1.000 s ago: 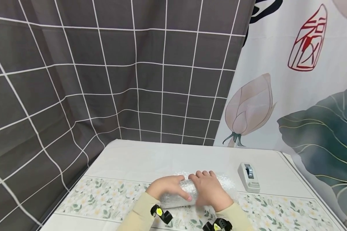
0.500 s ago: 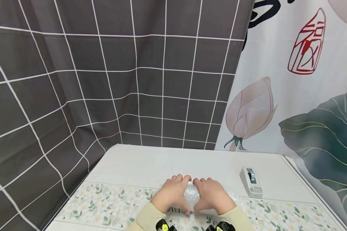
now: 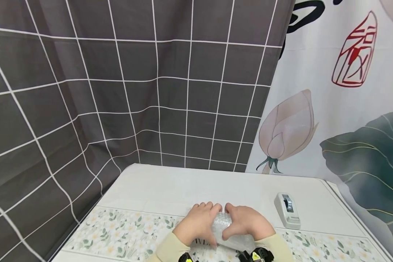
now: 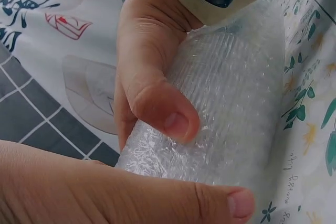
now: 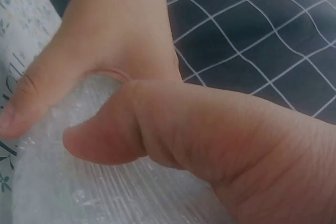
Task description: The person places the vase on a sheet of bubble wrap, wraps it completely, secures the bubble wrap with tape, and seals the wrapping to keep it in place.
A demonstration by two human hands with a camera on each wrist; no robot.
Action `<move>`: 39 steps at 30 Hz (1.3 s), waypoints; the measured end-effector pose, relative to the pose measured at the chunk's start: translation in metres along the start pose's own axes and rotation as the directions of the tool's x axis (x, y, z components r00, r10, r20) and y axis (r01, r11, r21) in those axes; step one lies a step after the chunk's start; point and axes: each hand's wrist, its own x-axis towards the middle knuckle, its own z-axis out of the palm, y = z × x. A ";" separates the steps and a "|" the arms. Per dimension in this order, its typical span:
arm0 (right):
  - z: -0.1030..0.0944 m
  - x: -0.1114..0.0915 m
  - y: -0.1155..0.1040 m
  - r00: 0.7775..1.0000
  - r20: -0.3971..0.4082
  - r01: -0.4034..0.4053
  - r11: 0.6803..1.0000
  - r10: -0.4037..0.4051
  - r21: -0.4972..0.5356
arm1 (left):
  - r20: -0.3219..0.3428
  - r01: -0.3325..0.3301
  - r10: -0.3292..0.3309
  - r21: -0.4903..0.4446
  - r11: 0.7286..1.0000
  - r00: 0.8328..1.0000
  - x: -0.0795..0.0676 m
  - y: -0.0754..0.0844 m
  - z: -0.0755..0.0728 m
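A clear bubble-wrap bundle (image 3: pixel 222 222) lies on the table, long and rounded, with fine ribbed lines showing through its side in the left wrist view. What is inside cannot be made out. My left hand (image 3: pixel 199 222) grips it from the left, thumb on the near side and fingers over the far side. From the right, my right hand (image 3: pixel 248 221) holds it the same way, its thumb pressed on the ribbed wrap (image 4: pixel 226 98). Both thumbs rest on the bubble wrap (image 5: pixel 47 182) in the right wrist view; most fingertips are hidden behind it.
A white tape dispenser (image 3: pixel 287 211) stands on the table to the right of my hands. Under the bundle runs a floral strip (image 3: pixel 127 231) of the white table cover (image 3: pixel 170 185). A dark grid curtain (image 3: pixel 170 94) hangs behind and along the left.
My left hand has turned from lying sideways to gripping the bundle's side with fingers pointing away. The bundle now sticks out toward the lower right under my right hand.
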 end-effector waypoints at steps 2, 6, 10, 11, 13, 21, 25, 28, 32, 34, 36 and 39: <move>-0.001 0.000 0.000 1.000 0.014 -0.005 1.000 0.005 0.020 | 0.007 0.001 -0.001 -0.003 1.000 1.000 -0.001 0.000 0.001; -0.001 0.000 0.001 1.000 0.021 0.003 0.999 -0.003 0.040 | 0.008 0.010 -0.010 0.001 1.000 1.000 -0.002 0.000 0.001; -0.001 -0.002 0.003 0.999 0.003 0.041 0.998 -0.041 0.038 | -0.002 0.012 -0.012 0.005 1.000 1.000 -0.001 0.000 0.001; -0.002 -0.003 0.003 0.998 -0.001 0.055 0.998 -0.055 0.043 | -0.004 0.013 -0.013 0.005 1.000 1.000 -0.001 0.001 0.001; -0.004 -0.004 0.004 0.996 -0.005 0.084 0.994 -0.084 0.063 | 0.001 0.020 -0.020 -0.001 1.000 1.000 0.000 0.001 0.001; -0.016 -0.017 -0.004 0.998 -0.030 0.054 0.998 -0.053 0.030 | 0.030 0.042 -0.039 -0.111 0.993 0.999 0.000 -0.003 -0.001; -0.020 -0.021 -0.013 0.997 -0.062 0.037 0.999 -0.039 -0.036 | 0.045 0.064 -0.056 -0.178 0.982 0.997 0.001 -0.008 -0.002; -0.020 -0.022 -0.020 0.997 -0.077 0.025 0.997 -0.031 -0.077 | 0.053 0.079 -0.069 -0.205 0.976 0.996 0.001 -0.012 -0.001; -0.016 -0.022 -0.025 0.996 -0.084 0.008 0.993 -0.018 -0.115 | 0.079 0.102 -0.085 -0.238 0.966 0.993 0.001 -0.014 -0.001; -0.013 -0.021 -0.026 0.997 -0.082 0.005 0.990 -0.017 -0.143 | 0.096 0.117 -0.095 -0.260 0.958 0.991 0.000 -0.015 0.000; -0.009 -0.019 -0.025 0.997 -0.079 0.007 0.984 -0.022 -0.180 | 0.114 0.138 -0.109 -0.281 0.950 0.987 0.000 -0.015 0.001; -0.004 -0.016 -0.023 0.996 -0.082 0.020 0.967 -0.042 -0.256 | 0.142 0.179 -0.139 -0.326 0.928 0.980 0.001 -0.015 0.002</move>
